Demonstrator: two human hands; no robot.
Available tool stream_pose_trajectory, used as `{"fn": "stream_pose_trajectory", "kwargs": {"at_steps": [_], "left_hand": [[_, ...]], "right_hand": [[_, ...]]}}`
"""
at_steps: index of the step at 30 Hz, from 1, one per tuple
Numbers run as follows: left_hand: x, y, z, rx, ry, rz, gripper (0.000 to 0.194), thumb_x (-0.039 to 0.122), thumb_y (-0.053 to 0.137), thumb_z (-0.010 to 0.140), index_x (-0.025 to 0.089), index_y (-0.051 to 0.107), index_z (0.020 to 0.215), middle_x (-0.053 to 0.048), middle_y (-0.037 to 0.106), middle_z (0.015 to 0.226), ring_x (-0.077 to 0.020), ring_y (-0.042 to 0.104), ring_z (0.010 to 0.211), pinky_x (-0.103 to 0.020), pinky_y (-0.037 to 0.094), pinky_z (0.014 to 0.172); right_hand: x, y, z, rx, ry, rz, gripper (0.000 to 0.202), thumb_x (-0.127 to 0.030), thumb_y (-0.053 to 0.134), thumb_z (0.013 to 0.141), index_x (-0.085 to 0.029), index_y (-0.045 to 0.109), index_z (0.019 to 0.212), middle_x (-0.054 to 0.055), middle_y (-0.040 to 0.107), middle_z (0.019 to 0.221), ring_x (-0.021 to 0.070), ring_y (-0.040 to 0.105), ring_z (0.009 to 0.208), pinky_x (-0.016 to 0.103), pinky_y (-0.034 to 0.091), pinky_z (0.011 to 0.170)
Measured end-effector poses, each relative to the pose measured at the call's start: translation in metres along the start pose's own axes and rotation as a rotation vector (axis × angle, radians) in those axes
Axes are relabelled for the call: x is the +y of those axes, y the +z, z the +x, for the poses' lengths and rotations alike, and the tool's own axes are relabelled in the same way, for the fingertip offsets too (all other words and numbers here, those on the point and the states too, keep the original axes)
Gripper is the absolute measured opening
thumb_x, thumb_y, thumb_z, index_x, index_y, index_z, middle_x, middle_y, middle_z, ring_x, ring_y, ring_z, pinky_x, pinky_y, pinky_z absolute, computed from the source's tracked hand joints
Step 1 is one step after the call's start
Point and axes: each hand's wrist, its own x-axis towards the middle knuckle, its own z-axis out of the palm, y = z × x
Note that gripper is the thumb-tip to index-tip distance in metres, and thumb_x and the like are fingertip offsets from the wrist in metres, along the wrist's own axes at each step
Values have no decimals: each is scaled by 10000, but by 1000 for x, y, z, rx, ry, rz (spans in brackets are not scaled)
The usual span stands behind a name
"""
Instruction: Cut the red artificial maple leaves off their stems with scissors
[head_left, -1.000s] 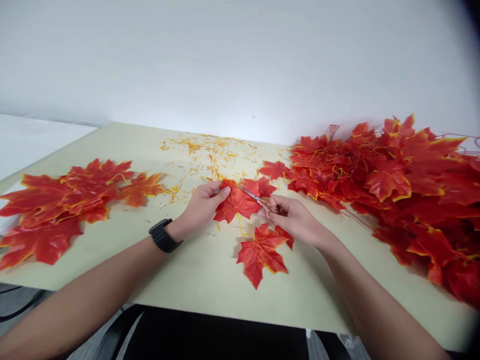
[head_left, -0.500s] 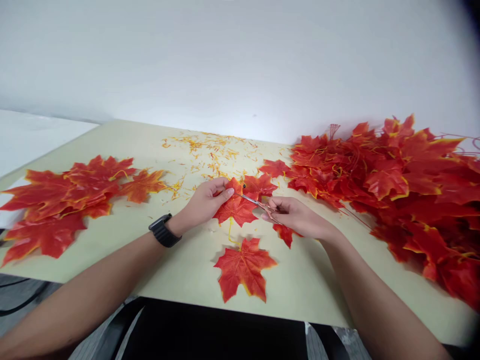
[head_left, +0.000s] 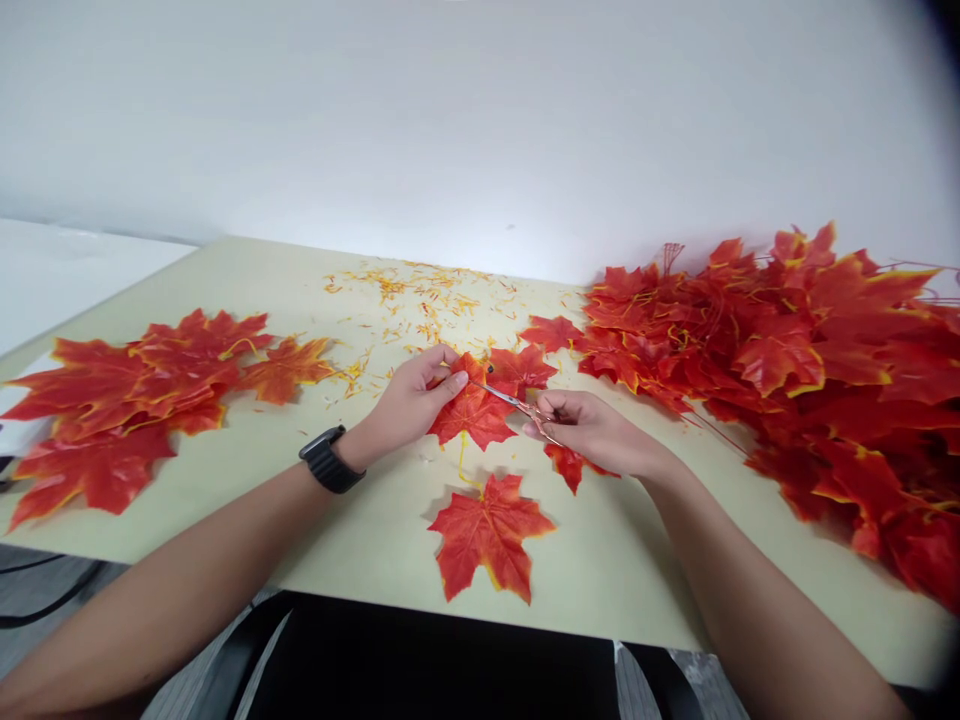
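Between thumb and fingers, my left hand pinches a red-orange artificial maple leaf by its upper left edge. My right hand is closed round the rose-coloured handles of small scissors, whose silver blades reach left over the held leaf, their tips close to my left thumb. A yellow stem runs from that leaf down toward another maple leaf lying flat near the table's front. Behind the blades lies a further leaf. Part of a red leaf shows below my right hand.
Yellow and orange trimmings are scattered over the back of the pale table. A small stack of maple leaves lies at the left. At the right, a large heap of red leaves with thin stems rests against the white wall.
The hands and scissors keep nearly the same place, with the blades still over the leaf. The whole view has shifted very slightly.
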Motion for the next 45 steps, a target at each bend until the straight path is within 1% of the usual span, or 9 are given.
{"fn": "stream_pose_trajectory", "kwargs": {"at_steps": [8,14,19,23,30,36,38,41,45], "left_hand": [[6,2,-1,34,-6,-35,315,463,667,978,221,480,900,74,442,604,-86,329,508,-239,254,499],[9,3,-1,70,-1,-47,323,449,698,960,222,484,879,81,408,580,-83,314,502,-234,245,493],[8,3,-1,76,-13,-60,333,473,698,959,222,491,890,75,441,587,-88,355,505,-228,273,496],[7,3,-2,80,-8,-58,334,480,695,965,221,495,897,73,452,589,-86,370,500,-224,279,492],[10,4,-3,60,-37,-146,389,523,739,938,230,482,926,84,501,586,-71,364,449,-220,263,452],[9,6,-2,71,-51,-149,414,468,831,860,221,499,863,61,591,591,-89,504,490,-216,369,485],[9,6,-2,60,-81,-187,402,441,854,836,213,522,854,24,681,671,-113,607,556,-225,453,525],[11,6,-1,20,-136,-265,363,405,870,817,196,602,944,-42,795,855,-168,740,720,-273,583,655],[16,5,-2,-25,-160,-254,331,385,857,843,165,690,1025,-65,814,910,-180,767,796,-293,623,736]], "right_hand": [[0,1,0,6,-26,26,572,-591,754,917,-227,348,744,-46,308,731,127,274,663,306,215,602],[4,3,2,29,-37,49,565,-558,779,911,-226,352,746,-47,318,732,115,303,654,295,211,585],[5,4,2,43,-36,54,535,-533,760,933,-223,367,744,-44,347,732,104,321,644,286,216,581],[5,5,2,53,-31,82,540,-512,787,910,-226,361,740,-48,361,725,97,326,634,278,223,578],[4,8,4,99,-58,71,586,-621,745,899,-224,358,710,-33,384,735,125,405,692,280,295,608],[5,9,5,139,-43,54,591,-625,769,870,-226,367,702,-46,348,701,115,298,632,278,246,572],[4,9,5,137,-58,46,595,-628,760,877,-227,357,702,-45,337,708,118,311,647,274,267,582],[3,10,5,139,-77,37,602,-621,748,890,-229,332,703,-43,322,722,121,323,666,275,301,602],[6,11,5,148,-102,52,547,-531,748,919,-225,346,707,-42,335,738,125,324,683,283,324,631]]}}
